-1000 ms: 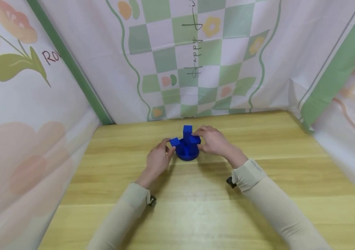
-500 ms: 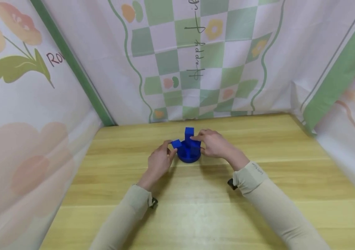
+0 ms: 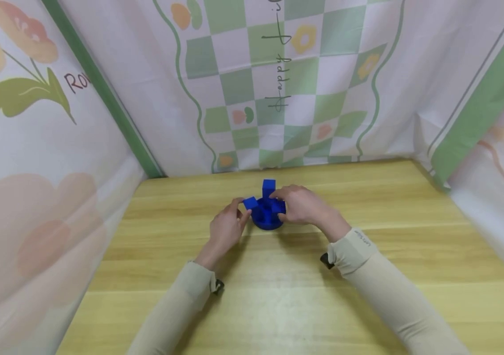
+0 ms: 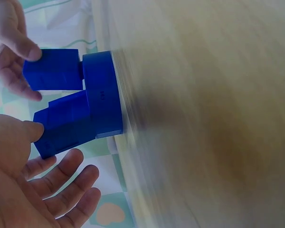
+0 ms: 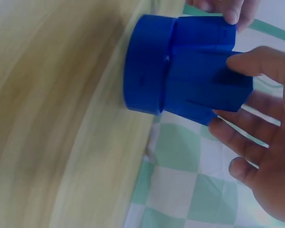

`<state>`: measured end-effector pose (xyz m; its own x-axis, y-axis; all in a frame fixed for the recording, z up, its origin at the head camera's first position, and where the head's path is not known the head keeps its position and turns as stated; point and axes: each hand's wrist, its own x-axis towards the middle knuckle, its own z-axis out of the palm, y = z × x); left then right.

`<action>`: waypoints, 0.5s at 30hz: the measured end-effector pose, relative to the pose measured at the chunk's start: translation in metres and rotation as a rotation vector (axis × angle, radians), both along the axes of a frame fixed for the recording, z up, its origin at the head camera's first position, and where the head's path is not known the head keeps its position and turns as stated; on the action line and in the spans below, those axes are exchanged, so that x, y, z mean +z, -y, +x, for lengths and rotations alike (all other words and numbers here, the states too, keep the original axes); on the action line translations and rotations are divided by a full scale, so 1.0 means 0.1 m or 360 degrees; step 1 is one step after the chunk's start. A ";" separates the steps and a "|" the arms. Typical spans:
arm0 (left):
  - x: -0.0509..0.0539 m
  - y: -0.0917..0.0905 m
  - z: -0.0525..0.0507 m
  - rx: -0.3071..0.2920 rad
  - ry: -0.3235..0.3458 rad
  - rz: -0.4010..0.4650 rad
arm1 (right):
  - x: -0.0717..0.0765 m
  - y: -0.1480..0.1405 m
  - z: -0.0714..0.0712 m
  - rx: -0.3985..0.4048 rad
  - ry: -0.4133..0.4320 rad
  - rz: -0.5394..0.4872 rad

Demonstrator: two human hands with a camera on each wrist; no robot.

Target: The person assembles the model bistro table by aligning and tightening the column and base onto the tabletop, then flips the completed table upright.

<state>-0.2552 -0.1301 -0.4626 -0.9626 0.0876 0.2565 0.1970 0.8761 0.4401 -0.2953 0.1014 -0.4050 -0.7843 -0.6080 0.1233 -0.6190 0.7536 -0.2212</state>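
Observation:
A round dark-blue base (image 3: 268, 225) stands on the table, with three blue blocks rising from it. My left hand (image 3: 226, 226) pinches the left block (image 3: 250, 203) between thumb and fingers; in the left wrist view that block (image 4: 66, 130) leans outward from the base. On the other side, the right block (image 3: 278, 207) is held by my right hand (image 3: 306, 206), whose thumb and fingers lie on opposite sides of it in the right wrist view (image 5: 206, 78). The back block (image 3: 269, 186) stands upright, untouched. How the blocks' lower ends sit in the base is partly hidden.
The light wooden table (image 3: 270, 296) extends around the base toward the front and both sides. Behind it hangs a white and green checked cloth (image 3: 296, 98), and patterned cloth walls (image 3: 48, 207) border the left and right.
The right hand has shifted slightly around its block, whose top now sits a little lower than a second ago. The left hand keeps its grip, and the head view has moved slightly.

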 end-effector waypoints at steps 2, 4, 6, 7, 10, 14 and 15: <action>-0.01 0.00 0.00 -0.0003 -0.0015 -0.0008 | 0.00 0.01 0.01 0.0041 0.0029 0.0008; -0.02 0.00 0.00 -0.0007 -0.0026 -0.0015 | 0.01 0.00 0.01 0.0099 0.0019 0.0010; -0.02 0.00 0.00 -0.0007 -0.0033 -0.0023 | 0.02 -0.01 0.02 0.0152 0.0020 0.0029; -0.03 0.00 0.00 -0.0007 -0.0035 -0.0022 | 0.02 -0.02 0.02 0.0179 0.0019 0.0040; -0.03 0.00 0.00 -0.0004 -0.0021 -0.0012 | 0.03 -0.04 0.02 0.0255 0.0018 0.0077; -0.02 -0.01 0.00 0.0006 0.0003 0.0004 | 0.04 -0.05 -0.01 0.0237 0.0013 0.0075; -0.02 -0.01 -0.01 0.0009 0.0006 0.0008 | 0.04 -0.04 -0.02 0.0206 0.0005 0.0059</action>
